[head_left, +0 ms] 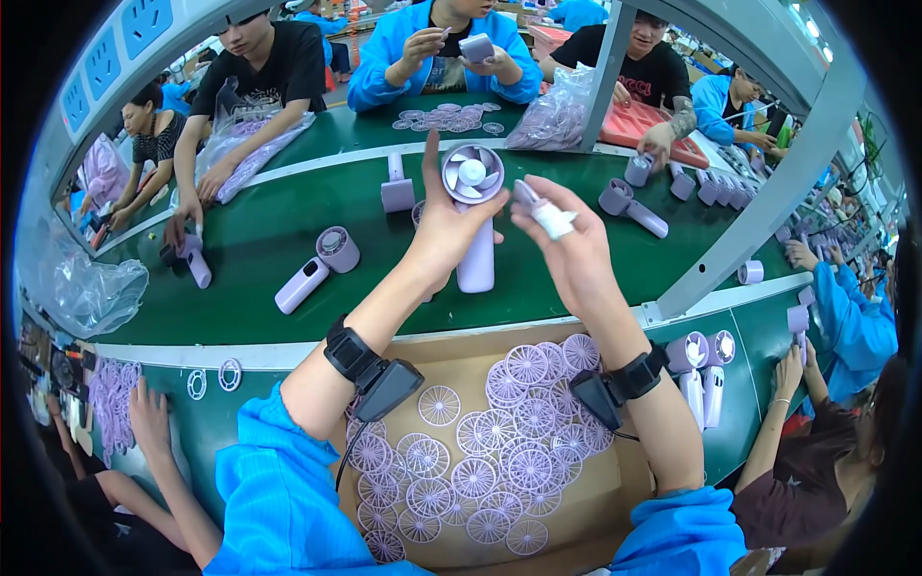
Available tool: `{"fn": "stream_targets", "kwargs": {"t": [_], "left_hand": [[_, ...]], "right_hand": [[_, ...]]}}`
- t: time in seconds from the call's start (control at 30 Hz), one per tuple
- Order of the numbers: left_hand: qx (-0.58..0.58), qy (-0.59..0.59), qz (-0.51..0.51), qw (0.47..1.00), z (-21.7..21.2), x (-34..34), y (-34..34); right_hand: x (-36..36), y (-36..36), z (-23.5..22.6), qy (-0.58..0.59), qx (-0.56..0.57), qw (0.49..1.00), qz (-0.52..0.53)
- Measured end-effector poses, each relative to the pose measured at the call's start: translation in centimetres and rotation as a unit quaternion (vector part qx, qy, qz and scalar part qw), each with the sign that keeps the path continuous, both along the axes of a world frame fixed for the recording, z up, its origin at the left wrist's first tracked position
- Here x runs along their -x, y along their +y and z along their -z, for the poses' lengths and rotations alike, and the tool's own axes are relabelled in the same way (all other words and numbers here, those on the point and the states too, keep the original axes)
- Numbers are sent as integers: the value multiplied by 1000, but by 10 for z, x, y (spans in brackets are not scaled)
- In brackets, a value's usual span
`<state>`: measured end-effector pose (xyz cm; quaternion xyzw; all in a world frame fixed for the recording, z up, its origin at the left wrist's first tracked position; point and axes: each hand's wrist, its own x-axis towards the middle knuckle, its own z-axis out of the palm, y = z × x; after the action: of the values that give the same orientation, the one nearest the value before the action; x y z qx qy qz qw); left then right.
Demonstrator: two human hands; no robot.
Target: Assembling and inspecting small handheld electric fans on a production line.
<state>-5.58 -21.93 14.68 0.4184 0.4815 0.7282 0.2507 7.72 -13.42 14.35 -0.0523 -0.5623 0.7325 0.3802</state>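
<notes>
The left hand held the lilac fan upright above the green tabletop, seemingly to face its blades wearerward; just beside, the right hand held a small lilac-and-white piece. Grilles lay below both, presumably boxed for easy reach.

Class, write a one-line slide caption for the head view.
Left hand holding a lilac fan, right hand beside it, beyond a box of loose lilac grilles.
</notes>
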Motion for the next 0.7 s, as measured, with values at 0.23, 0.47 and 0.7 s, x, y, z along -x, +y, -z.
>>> {"fn": "stream_targets", "kwargs": {"t": [0.23,0.47,0.7], "left_hand": [[73,62,75,993,14,-10,4],[78,106,69,989,12,-17,2],[78,101,67,990,13,-22,-2]], "right_hand": [[4,-19,-3,-81,-473,818,317],[1,-15,-1,-71,-526,775,343],[2,-18,-3,-67,-514,779,351]]}}
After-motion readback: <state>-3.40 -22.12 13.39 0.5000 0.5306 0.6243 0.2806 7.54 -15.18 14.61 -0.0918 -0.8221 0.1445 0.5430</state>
